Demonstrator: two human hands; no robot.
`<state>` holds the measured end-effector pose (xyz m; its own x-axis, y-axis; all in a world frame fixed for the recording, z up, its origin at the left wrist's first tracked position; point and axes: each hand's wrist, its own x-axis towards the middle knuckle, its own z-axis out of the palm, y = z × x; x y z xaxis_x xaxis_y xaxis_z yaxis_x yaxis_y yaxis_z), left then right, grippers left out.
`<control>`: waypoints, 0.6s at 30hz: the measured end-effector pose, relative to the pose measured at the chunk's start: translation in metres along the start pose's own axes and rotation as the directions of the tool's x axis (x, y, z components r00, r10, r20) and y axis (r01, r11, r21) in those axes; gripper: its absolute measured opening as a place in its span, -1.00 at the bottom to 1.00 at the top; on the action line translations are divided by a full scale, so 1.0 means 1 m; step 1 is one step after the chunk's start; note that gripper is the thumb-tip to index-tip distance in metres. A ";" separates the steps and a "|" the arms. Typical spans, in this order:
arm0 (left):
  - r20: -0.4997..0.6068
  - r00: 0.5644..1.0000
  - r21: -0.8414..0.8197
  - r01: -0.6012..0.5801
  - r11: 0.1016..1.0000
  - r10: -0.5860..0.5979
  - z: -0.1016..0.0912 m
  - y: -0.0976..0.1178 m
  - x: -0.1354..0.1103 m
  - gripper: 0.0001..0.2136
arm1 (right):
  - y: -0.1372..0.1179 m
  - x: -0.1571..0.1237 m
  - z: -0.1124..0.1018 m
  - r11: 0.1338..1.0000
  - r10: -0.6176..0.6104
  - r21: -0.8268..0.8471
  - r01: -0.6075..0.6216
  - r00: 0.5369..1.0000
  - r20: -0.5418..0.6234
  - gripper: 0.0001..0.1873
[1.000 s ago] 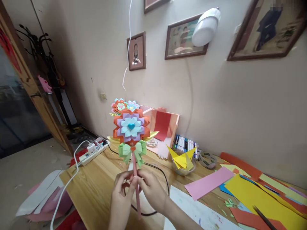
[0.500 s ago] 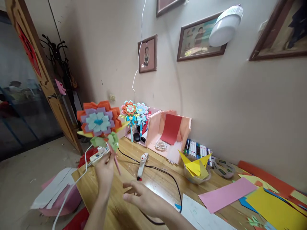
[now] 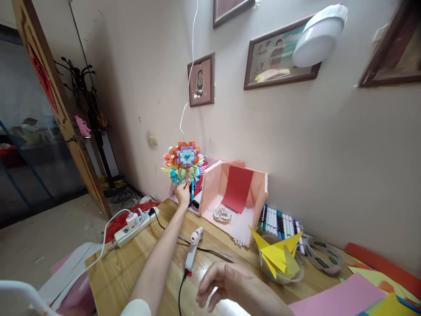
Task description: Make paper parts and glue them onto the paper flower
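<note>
My left hand [image 3: 183, 193] reaches to the back of the table, fingers closed around the stem of a paper flower [image 3: 186, 156]. The flower has orange, purple and light blue layered petals with green leaves below. It stands in front of other paper flowers [image 3: 170, 159], largely hiding them, at the pink box compartment. My right hand [image 3: 226, 281] hovers over the table's near side, fingers curled loosely apart with nothing in them. Just beyond it lies a white hot glue gun [image 3: 194, 249].
An open pink box [image 3: 210, 186] holds a red paper sheet [image 3: 237, 188] and a silvery ring-shaped ornament [image 3: 222, 214]. To the right are markers [image 3: 279, 224], a bowl [image 3: 297, 277] with yellow folded paper [image 3: 279, 254], and tape rolls [image 3: 324, 255]. A power strip [image 3: 134, 228] lies at the left edge.
My left hand has carried the paper flower away from me and right, to the other flowers at the box. My right hand has shifted right and slightly lower.
</note>
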<state>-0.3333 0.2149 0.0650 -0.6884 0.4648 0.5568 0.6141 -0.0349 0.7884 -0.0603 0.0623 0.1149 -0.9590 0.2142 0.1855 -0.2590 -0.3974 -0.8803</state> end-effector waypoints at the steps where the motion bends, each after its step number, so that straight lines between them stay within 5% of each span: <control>1: 0.012 1.000 0.007 0.004 1.000 -0.004 0.007 -0.005 -0.001 -0.78 | -0.001 0.000 -0.002 1.000 0.015 0.015 -0.015 1.000 0.020 -0.44; 7: 0.087 0.994 0.049 0.064 0.997 -0.068 0.027 -0.024 -0.004 -0.78 | 0.003 0.004 -0.010 0.994 0.039 0.105 -0.034 0.998 -0.047 -0.39; 18: 0.269 0.937 0.118 0.198 0.973 -0.224 0.014 -0.026 0.002 -0.75 | 0.013 0.009 -0.009 0.996 0.050 0.083 -0.043 0.994 -0.092 -0.41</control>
<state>-0.3449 0.2288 0.0419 -0.6786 0.6812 0.2749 0.5065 0.1630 0.8467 -0.0713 0.0673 0.1013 -0.9562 0.2751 0.0999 -0.2263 -0.4787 -0.8483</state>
